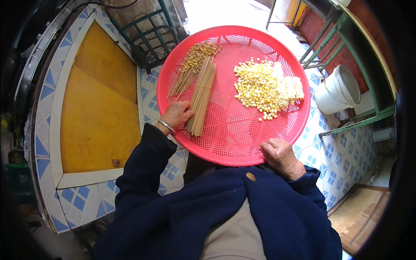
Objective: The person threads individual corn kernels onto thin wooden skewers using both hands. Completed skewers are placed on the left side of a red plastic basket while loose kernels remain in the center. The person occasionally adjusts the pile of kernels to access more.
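Observation:
A round red plastic mesh tray (227,136) is held level in front of my body. My left hand (177,113), with a metal bangle at the wrist, grips its rim at the near left, fingers curled over the edge beside a banded bundle of thin bare sticks (202,97). My right hand (280,155) grips the near right rim. Left of the bundle lie more sticks with yellow kernels threaded on their ends (196,60). A heap of loose yellow corn kernels (256,83) is on the right part, next to pale bare corncobs (291,89).
Left is a blue-and-white tiled structure with a yellow wooden door (100,107). A dark green metal frame (151,35) stands beyond it. At right are a white lidded bucket (334,91), a green metal-legged table (357,122) and a wooden panel (360,211) on the tiled floor.

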A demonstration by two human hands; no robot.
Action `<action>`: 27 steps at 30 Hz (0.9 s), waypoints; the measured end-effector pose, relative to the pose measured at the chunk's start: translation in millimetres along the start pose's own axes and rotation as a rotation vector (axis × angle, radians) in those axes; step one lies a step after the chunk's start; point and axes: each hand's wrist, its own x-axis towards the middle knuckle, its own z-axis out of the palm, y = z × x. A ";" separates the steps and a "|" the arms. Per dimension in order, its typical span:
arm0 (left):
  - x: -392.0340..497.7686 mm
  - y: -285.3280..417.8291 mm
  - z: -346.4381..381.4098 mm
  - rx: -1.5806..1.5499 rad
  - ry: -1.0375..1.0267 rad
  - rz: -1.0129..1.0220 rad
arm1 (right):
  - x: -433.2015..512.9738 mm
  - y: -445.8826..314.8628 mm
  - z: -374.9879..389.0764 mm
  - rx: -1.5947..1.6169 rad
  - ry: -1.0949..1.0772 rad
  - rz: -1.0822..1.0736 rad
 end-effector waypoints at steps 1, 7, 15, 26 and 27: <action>-1.6 -1.6 -0.9 -0.003 -0.002 -0.003 | 0.6 -1.0 1.3 0.030 0.026 0.003; -9.8 9.9 8.7 0.147 0.048 -0.051 | 6.8 4.0 4.0 0.116 0.042 0.052; -12.1 14.8 10.0 -0.090 0.041 -0.140 | 8.8 5.1 10.5 0.139 0.062 0.073; -24.7 27.1 27.9 -0.036 0.096 -0.175 | 6.1 13.1 16.4 0.157 0.024 0.075; -24.5 27.7 29.0 -0.040 0.096 -0.168 | 5.1 14.3 17.3 0.157 0.031 0.072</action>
